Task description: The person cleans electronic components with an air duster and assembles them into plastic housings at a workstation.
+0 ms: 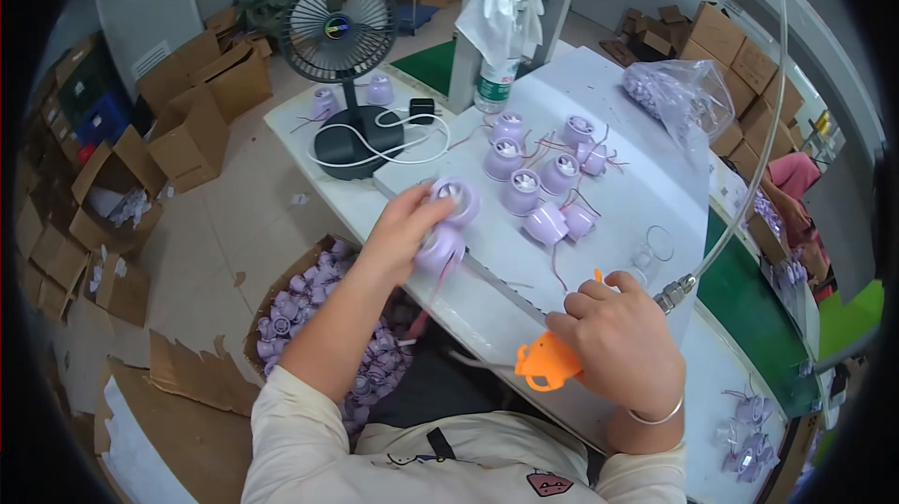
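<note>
My left hand (403,228) is closed around lavender cup-shaped plastic housings: one housing (461,204) at the thumb and a second (438,249) just below it, with a reddish wire trailing down. My right hand (623,340) grips an orange air blow gun (552,361), whose thin grey nozzle points left. A metal coupling (676,293) and a clear hose (763,162) lead up from that hand. Beyond my hands, several similar lavender housings (523,193) with wires stand or lie on the white work surface (618,195).
A black fan (339,26) with a white cable stands back left beside a bottle (496,82) draped with white cloth. A carton (255,345) full of housings sits below my left arm. A plastic bag (679,96) lies far right; a metal post (465,45) rises behind.
</note>
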`<state>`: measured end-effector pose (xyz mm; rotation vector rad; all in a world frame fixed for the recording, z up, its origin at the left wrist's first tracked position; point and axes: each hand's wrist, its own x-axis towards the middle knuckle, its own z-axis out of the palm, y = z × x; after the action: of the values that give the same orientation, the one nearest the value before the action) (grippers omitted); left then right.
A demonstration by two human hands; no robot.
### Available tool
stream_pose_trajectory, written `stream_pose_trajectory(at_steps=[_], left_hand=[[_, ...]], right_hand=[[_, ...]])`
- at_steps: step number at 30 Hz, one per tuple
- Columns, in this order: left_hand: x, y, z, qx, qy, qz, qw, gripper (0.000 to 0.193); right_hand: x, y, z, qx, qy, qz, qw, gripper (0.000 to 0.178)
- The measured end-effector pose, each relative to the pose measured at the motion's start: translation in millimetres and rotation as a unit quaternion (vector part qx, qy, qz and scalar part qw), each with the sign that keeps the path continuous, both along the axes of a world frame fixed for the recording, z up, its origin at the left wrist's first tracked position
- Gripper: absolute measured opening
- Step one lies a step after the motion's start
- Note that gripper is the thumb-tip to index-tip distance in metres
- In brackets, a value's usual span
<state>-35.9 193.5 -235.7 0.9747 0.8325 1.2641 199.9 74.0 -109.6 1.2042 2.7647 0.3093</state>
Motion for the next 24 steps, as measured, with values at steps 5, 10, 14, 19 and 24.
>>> stream_pose_trajectory(at_steps=[5, 10, 14, 19, 24], left_hand=[[41, 73, -2, -0.018, 0.210, -0.002, 0.977, 0.048], [66, 78, 17, 0.037, 0.138, -0.113, 0.983, 0.072], [9, 55, 11, 0.190, 0.315, 0.059, 0.928, 0.055], [-134, -36, -137, 0.065, 0.135, 0.438, 0.886, 0.019], [-189, -194, -387, -0.428, 0.455, 0.241, 0.743, 0.047]], right_hand=[[4, 1, -4, -0.011, 0.008, -0.026, 1.000, 0.003], [6, 10, -12, 0.002, -0.013, -0.048, 0.999, 0.011], [7, 8, -8, 0.009, 0.040, -0.055, 0.998, 0.034], [5, 15, -22, 0.007, 0.031, -0.037, 0.999, 0.038], [-6, 22, -24, -0.018, 0.023, -0.021, 0.999, 0.040]])
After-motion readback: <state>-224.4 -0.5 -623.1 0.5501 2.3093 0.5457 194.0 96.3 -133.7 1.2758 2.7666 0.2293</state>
